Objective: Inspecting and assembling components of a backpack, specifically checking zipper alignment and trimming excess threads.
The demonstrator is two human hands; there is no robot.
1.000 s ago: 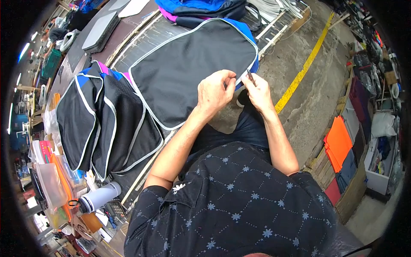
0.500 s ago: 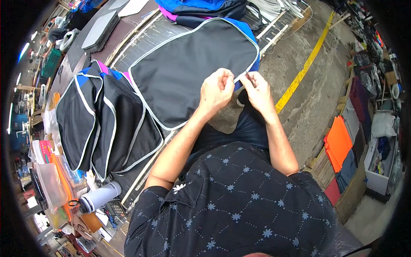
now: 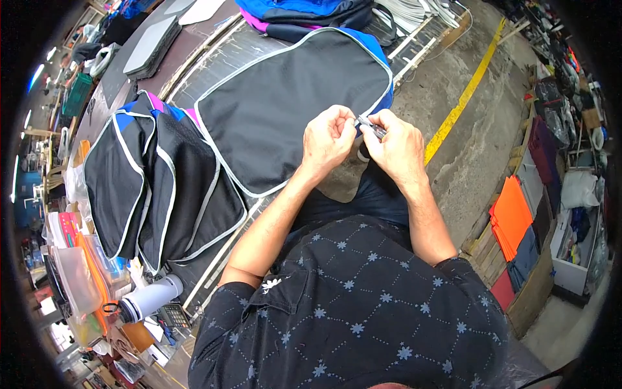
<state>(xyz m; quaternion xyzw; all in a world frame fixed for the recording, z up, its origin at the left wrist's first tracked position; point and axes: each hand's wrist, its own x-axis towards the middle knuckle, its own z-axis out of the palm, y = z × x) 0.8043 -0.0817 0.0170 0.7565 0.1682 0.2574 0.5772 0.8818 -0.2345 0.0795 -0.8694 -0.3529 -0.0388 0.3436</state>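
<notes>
Black panel [image 3: 291, 110] with pale grey edging lies flat just beyond the hands and to their left, its near right edge right at the fingertips, with blue cloth [image 3: 383, 96] showing from under its far right side. The left hand [image 3: 329, 139] is curled, thumb and forefinger pinched together by that edge; whether they grip the edging or a thread, I cannot tell. Just beside it, the right hand [image 3: 392, 144] is closed around a small metal tool [image 3: 374, 128], its tip pointing at the left fingertips; the tool's exact kind is hard to make out.

Left of the left hand, several black pieces [image 3: 170, 188] with the same pale edging stand bunched in folds, blue and magenta cloth at their far end. Beyond the hands, a blue bag [image 3: 301, 11] and a bundle of white strips [image 3: 414, 14] sit on the worn surface [image 3: 223, 57]. Farther off to the left is a stack of grey pads [image 3: 152, 48]; nearer the body on that side, a pale bottle [image 3: 154, 298] lies beside a calculator [image 3: 175, 316]. Well right of the hands, a yellow line [image 3: 463, 94] crosses the floor [image 3: 447, 175], with orange sheets [image 3: 510, 217] past it
</notes>
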